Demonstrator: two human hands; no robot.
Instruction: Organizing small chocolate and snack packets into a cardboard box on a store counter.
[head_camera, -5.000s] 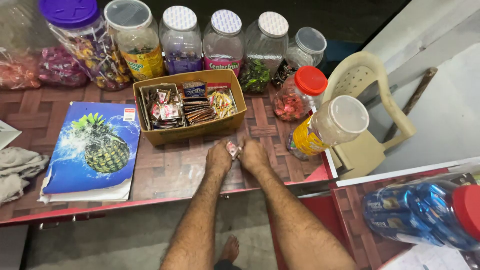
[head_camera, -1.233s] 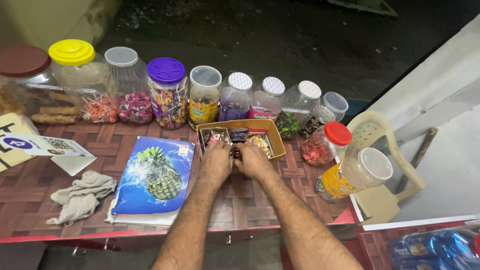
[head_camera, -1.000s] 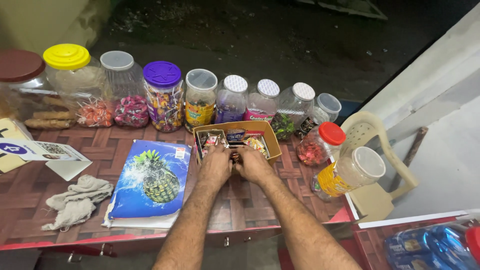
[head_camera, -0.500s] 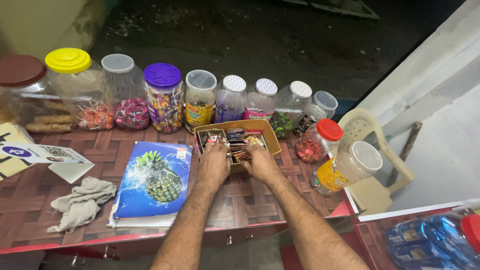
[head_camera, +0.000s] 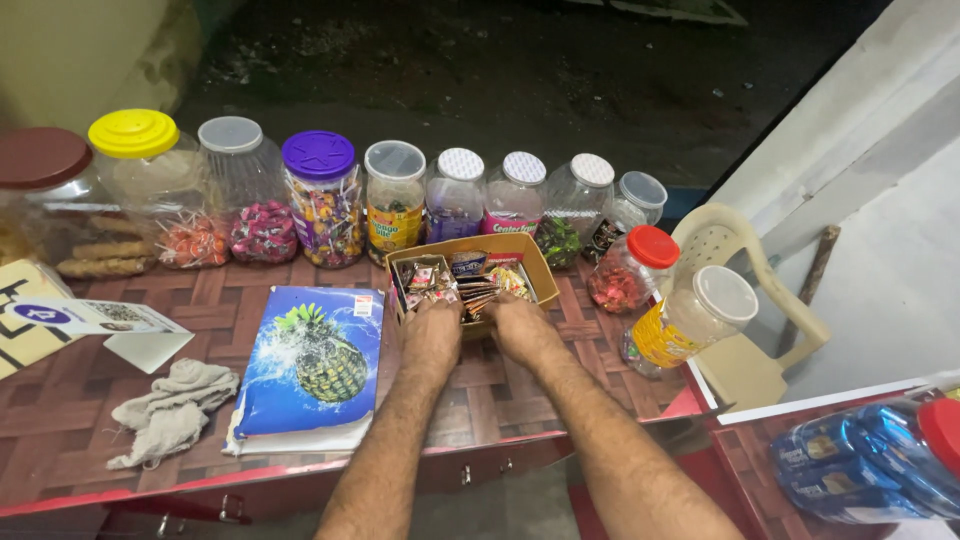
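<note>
An open brown cardboard box full of small colourful sachets stands on the red woven-pattern table, just in front of a row of jars. My left hand is at the box's near left corner, fingers curled over the front wall among the sachets. At the near right corner my right hand lies the same way. The fingertips of both hands are hidden inside the box. Both forearms reach in from the bottom of the view.
A row of sweet jars lines the table's far edge. A pineapple-cover book and a grey cloth lie left of my arms. A red-lidded jar and a tilted yellow-label jar stand right, before a plastic chair.
My hands were together over the middle of the box; they have spread apart to its near corners. The box and jars stay put.
</note>
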